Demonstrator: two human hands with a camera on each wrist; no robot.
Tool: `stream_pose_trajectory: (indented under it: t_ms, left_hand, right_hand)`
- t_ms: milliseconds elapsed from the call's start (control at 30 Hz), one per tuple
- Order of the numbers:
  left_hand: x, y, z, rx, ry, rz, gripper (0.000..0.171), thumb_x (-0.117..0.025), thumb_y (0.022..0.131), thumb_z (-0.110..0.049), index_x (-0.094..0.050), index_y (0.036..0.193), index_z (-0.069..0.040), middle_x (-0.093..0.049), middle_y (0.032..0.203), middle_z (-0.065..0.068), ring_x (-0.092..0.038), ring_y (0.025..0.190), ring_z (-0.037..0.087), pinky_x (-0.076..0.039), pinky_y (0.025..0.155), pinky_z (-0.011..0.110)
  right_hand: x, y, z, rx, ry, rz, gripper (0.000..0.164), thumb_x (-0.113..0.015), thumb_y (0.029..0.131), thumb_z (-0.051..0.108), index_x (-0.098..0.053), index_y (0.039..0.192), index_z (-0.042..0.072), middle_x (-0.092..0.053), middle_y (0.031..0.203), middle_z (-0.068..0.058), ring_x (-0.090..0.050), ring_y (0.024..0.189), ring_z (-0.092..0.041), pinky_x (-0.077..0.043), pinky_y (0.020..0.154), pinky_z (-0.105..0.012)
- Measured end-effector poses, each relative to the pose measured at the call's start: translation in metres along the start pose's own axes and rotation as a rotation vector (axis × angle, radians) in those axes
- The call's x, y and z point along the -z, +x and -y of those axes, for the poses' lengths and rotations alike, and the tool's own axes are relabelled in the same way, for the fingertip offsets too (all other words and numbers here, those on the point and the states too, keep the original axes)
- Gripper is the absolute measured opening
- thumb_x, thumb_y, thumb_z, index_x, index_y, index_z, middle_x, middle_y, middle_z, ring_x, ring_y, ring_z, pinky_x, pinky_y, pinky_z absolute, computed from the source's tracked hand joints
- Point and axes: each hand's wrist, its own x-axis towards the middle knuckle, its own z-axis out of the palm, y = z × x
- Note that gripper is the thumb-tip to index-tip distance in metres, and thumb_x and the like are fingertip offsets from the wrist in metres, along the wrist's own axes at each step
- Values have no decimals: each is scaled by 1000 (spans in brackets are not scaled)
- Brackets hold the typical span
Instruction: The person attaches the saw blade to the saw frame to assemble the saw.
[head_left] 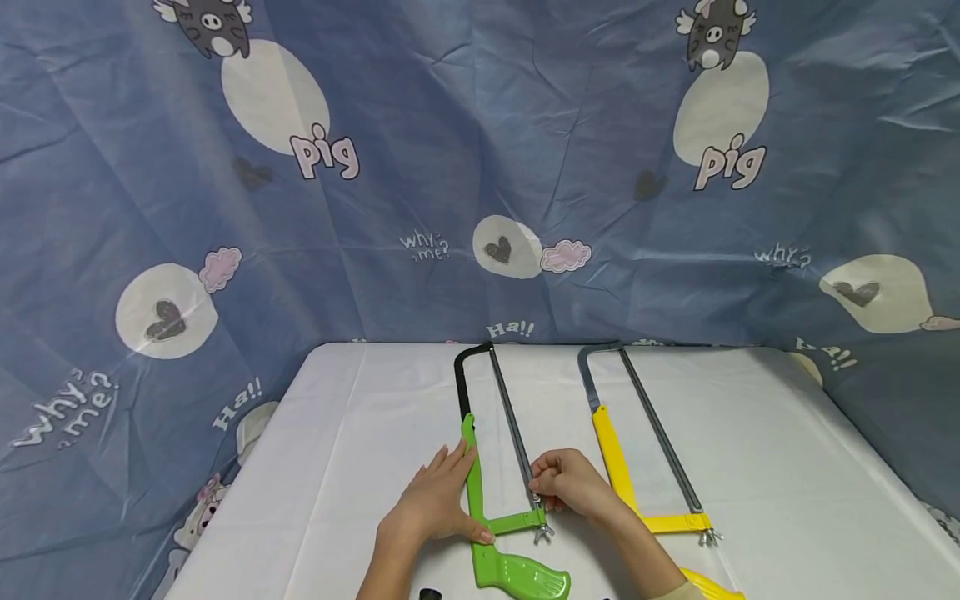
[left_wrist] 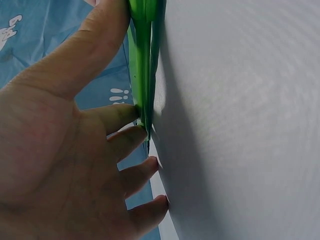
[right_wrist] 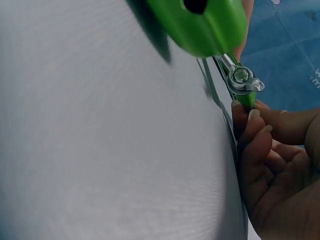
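Observation:
A green-handled hacksaw (head_left: 474, 483) with a black front bow lies on the white-covered table. My left hand (head_left: 438, 500) rests on its green frame, fingers fairly straight and spread, thumb near the lower crosspiece. In the left wrist view, the fingertips (left_wrist: 142, 175) touch the frame and the cloth. My right hand (head_left: 576, 485) pinches the dark hacksaw blade (head_left: 513, 421) near its lower end, just above the wing nut (head_left: 543, 532). In the right wrist view, the wing nut (right_wrist: 242, 77) shows beside the curled fingers; the pinched blade part is mostly hidden.
To the right lies a second hacksaw (head_left: 617, 458) with a yellow frame, its lower part partly behind my right forearm. A small black object (head_left: 430, 594) shows at the bottom edge. A blue patterned cloth (head_left: 420, 167) hangs behind the white table (head_left: 360, 467).

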Motion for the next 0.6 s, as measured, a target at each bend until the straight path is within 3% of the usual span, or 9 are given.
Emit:
stream_pose_trajectory:
  t_ms: [200,600]
  left_hand:
    - [0,0,0,0,2,1,127,-92,50,-58,-38,152,-4,-29,163,17,-25,149,46,-27,115,68]
    - [-1,1,2,-4,6,13,128,-91,52,-59,-36,153,-5,-27,163,16,-23,150,46,-26,115,68]
  right_hand:
    - [-1,1,1,-18,-4,-20,15,-71,85,4,-67,95,-7,-63,65,-1,-53,50,-11,-43,47,-23]
    - [9,2,3,-29,-18,106,27,-70,83,1,-63,107,-11,-63,66,-1,-60,56,-12,-48,53,-25]
